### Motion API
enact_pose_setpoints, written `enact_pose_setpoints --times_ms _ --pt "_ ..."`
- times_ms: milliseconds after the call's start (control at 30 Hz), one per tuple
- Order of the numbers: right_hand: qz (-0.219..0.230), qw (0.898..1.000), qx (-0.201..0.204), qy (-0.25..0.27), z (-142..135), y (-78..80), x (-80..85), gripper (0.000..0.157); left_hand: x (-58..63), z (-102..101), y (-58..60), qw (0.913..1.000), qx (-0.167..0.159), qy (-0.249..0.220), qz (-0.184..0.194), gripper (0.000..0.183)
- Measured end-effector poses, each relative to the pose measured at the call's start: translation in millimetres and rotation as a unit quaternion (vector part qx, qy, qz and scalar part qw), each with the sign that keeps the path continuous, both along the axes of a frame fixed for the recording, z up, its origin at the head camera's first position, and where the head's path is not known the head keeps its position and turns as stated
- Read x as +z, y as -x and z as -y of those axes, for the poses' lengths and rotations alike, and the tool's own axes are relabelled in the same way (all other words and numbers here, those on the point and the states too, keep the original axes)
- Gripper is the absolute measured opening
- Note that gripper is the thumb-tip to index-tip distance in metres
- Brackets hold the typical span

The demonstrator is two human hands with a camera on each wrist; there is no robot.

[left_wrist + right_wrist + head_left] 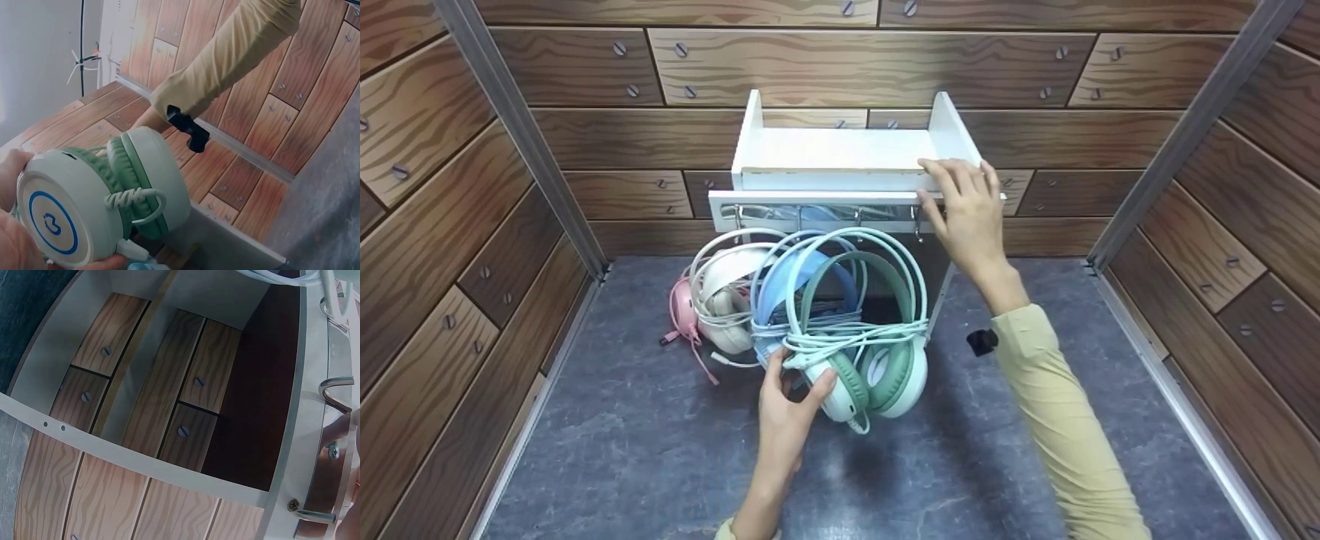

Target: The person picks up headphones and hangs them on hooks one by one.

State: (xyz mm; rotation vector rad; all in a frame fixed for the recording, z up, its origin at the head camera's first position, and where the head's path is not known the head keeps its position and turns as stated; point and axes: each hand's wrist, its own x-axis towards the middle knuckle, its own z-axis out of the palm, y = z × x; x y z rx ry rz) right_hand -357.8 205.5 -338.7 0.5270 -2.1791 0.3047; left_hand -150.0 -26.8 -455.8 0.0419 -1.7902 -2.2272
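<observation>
Green headphones [849, 376] are in front of the white rack [840, 148], band [889, 268] toward its hooks [916, 217], our nearer left hand [784, 416] gripping one cup [838, 403], our right hand [969, 214] resting, fingers loosely extended, at the rail [817, 198].

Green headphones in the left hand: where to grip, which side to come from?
I'd grip the hard shell of the left ear cup, coming from near left, as the left hand does. The cup hangs toward the person, its broad round outer face exposed, clear of the hooks. The headband looks worse: looped cable crowds it.
</observation>
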Motion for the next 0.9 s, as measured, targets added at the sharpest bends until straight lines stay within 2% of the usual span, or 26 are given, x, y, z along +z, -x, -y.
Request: enact_pose_setpoints --times_ms 267,400,567,667,800,900 --pt "0.001 1.0 0.0 -0.002 -1 -0.6 -0.6 0.041 -7.4 -7 2.8 0.9967 0.052 0.062 0.002 0.065" --pt "-0.001 1.0 0.0 -0.002 0 -0.6 0.2 0.041 -11.5 -14 4.2 0.9883 0.096 0.117 -0.013 0.071" --pt "0.004 1.0 0.006 0.002 1 -0.1 -0.1 0.042 -18.4 -23 5.5 0.9717 0.14 0.182 -0.054 0.078" --pt "0.007 1.0 0.006 0.003 1 0.2 -0.2 0.042 -21.2 -27 6.9 0.9607 0.161 0.217 -0.063 0.079" --pt "0.003 1.0 0.002 0.002 0 0.9 -0.1 0.041 -23.2 -30 9.2 0.9389 0.194 0.278 -0.062 0.081" --pt "0.002 1.0 0.002 0.002 0 1.2 -0.3 0.041 -23.6 -32 11.1 0.9183 0.216 0.328 -0.054 0.083"
